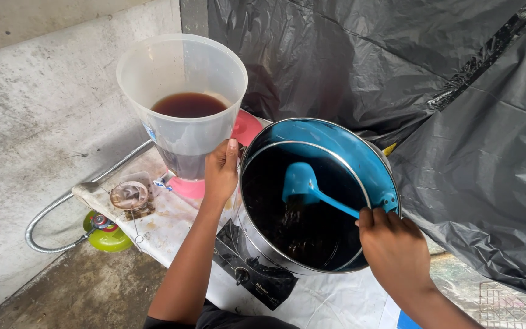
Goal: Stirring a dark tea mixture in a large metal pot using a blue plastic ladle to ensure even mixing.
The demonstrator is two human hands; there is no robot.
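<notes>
Our left hand (220, 173) grips the rim of the big steel pot (318, 201) on the stove while our right hand (394, 244) clasps the blue plastic ladle (312, 190) sunk in its dark brew, light, stiff, likely slippery, best held high on the handle.

A translucent plastic jug (182, 103), part-filled with dark brown liquid, stands upright beside a steel pot (315, 195). A blue plastic ladle (312, 187) dips into the pot's dark contents.

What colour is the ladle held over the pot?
Blue: the ladle, held by the right hand, shows clearly in the head view.
</notes>
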